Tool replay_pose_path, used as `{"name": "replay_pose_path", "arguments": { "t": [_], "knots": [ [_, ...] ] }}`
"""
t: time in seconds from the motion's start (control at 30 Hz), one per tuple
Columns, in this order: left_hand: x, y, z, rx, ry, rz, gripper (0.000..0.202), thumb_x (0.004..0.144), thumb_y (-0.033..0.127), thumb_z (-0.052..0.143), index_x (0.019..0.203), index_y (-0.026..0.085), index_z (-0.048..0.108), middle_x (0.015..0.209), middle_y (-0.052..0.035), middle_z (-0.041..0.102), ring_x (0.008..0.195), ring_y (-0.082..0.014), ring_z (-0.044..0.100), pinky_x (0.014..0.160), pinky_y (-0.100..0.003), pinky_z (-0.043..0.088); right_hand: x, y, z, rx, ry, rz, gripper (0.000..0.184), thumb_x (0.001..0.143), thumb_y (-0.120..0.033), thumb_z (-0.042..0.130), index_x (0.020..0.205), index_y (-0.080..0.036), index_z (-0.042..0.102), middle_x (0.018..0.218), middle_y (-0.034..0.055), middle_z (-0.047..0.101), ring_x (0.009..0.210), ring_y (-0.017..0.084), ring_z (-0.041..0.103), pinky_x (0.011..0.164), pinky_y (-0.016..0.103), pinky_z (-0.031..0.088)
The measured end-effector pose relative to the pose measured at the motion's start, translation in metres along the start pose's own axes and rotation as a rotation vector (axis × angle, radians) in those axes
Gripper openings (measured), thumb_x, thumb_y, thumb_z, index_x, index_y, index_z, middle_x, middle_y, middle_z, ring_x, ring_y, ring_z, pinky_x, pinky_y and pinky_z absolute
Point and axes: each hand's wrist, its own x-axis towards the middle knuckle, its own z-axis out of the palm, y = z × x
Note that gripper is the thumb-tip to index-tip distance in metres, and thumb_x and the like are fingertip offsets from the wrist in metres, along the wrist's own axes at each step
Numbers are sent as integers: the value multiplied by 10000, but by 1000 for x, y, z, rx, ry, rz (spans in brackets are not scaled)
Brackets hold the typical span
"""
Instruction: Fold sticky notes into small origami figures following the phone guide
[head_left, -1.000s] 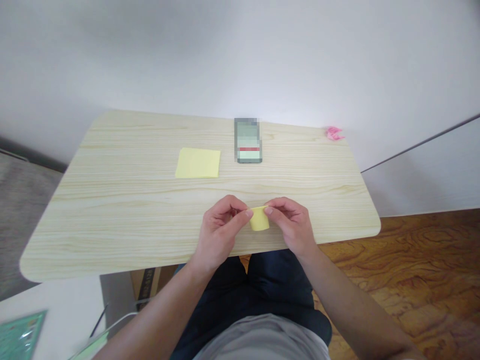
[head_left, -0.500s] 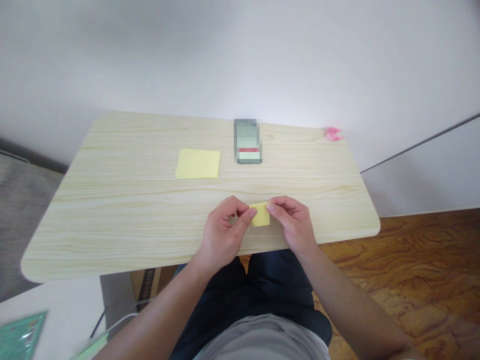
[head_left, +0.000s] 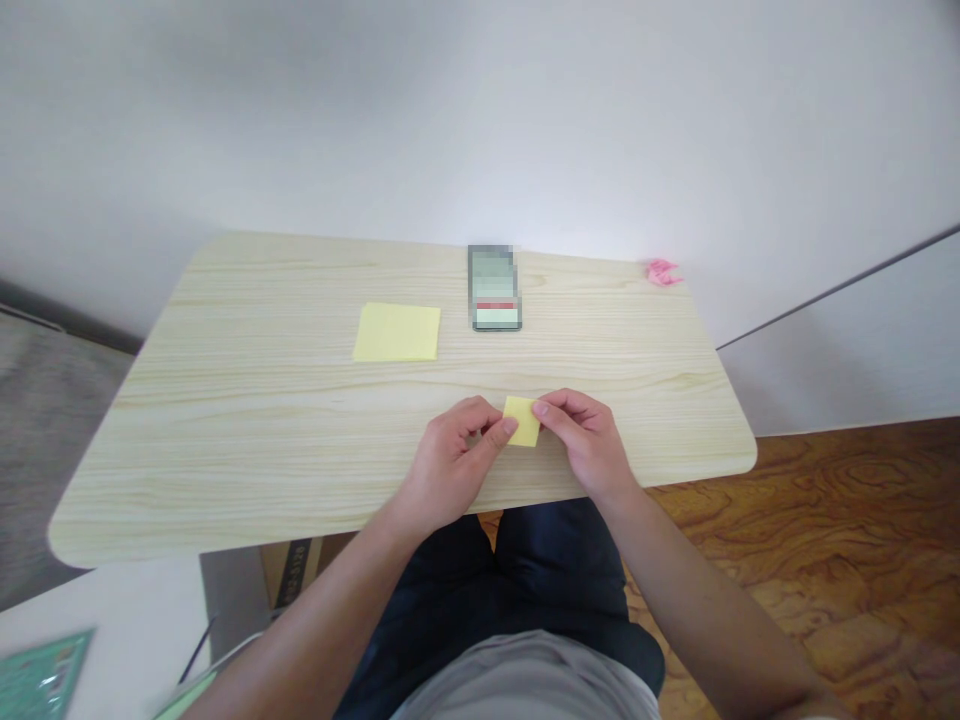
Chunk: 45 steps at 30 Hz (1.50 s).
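Note:
A small folded yellow paper is held between both hands just above the near edge of the wooden table. My left hand pinches its left side with thumb and forefinger. From the right, my right hand pinches its upper right corner. Both hands have their fingers curled. A flat pad of yellow paper squares lies further back on the table, left of the hands.
A phone lies at the table's far middle. A small pink folded paper sits at the far right corner. A white surface with a green sheet is at lower left. Wooden floor shows to the right.
The folded yellow paper has been turned and raised slightly away from me; it now shows a flatter square face. Both hands shifted a little forward with it.

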Motion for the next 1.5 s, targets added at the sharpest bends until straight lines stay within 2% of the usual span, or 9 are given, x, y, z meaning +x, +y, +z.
{"name": "replay_pose_path", "arguments": {
  "t": [0.27, 0.53, 0.8, 1.0, 1.1, 1.2, 1.3, 1.4, 1.5],
  "knots": [
    [1, 0, -2, -12, -7, -53, 344, 988, 407, 573, 722, 188, 567, 699, 25, 511, 680, -136, 475, 636, -271, 374, 3, -2, 2, 24, -2, 17, 196, 860, -412, 760, 799, -226, 773, 733, 4, 722, 717, 168, 634, 711, 300, 517],
    [5, -1, -7, -43, -29, -63, 370, 976, 422, 590, 697, 185, 537, 681, 29, 464, 670, -134, 442, 629, -272, 352, 13, -7, -3, -25, -136, 10, 240, 898, -386, 713, 737, -210, 739, 662, -8, 678, 666, 146, 603, 678, 283, 490],
    [4, -7, -9, -105, 2, 9, 296, 1001, 386, 571, 801, 179, 639, 760, 10, 558, 744, -143, 506, 691, -269, 375, 15, 9, -4, 191, -70, 60, 205, 859, -415, 777, 845, -210, 780, 738, 14, 716, 674, 152, 632, 684, 299, 546],
    [5, -10, -12, -68, -41, 47, 286, 1002, 347, 579, 772, 177, 600, 780, 10, 527, 756, -141, 492, 708, -278, 383, 19, 1, -5, 124, -197, 77, 223, 867, -422, 764, 919, -206, 784, 840, 32, 739, 744, 166, 656, 681, 295, 549],
    [6, -10, -14, -54, -94, 66, 302, 1000, 355, 582, 758, 175, 600, 771, 9, 510, 757, -144, 485, 710, -284, 383, 23, -5, -2, 47, -239, 27, 194, 882, -404, 743, 886, -214, 776, 800, 13, 711, 729, 154, 627, 648, 273, 514],
    [9, -10, -17, -42, -124, 68, 308, 1001, 357, 577, 757, 173, 607, 771, 7, 521, 764, -144, 496, 712, -283, 386, 28, -5, 1, -17, -226, -65, 176, 891, -365, 732, 809, -213, 763, 719, -6, 670, 676, 135, 576, 638, 265, 471],
    [15, -12, -21, -32, -142, 60, 321, 1001, 368, 572, 752, 172, 617, 767, 7, 531, 755, -141, 504, 710, -281, 391, 35, -3, 3, -40, -207, -114, 167, 890, -348, 733, 800, -210, 765, 736, 1, 691, 700, 143, 585, 666, 275, 462],
    [23, -15, -25, -14, -135, 70, 302, 999, 385, 572, 804, 173, 665, 793, 0, 568, 773, -146, 531, 723, -282, 402, 42, -1, 3, -52, -197, -135, 170, 888, -352, 738, 805, -206, 768, 745, 6, 702, 711, 146, 598, 684, 280, 464],
    [31, -18, -29, 17, -78, 91, 270, 992, 382, 579, 865, 174, 696, 846, -13, 612, 815, -154, 559, 755, -287, 417, 51, -1, 2, -49, -215, -134, 169, 867, -376, 764, 850, -208, 771, 790, 11, 725, 731, 149, 622, 697, 281, 482]
  ]
}}
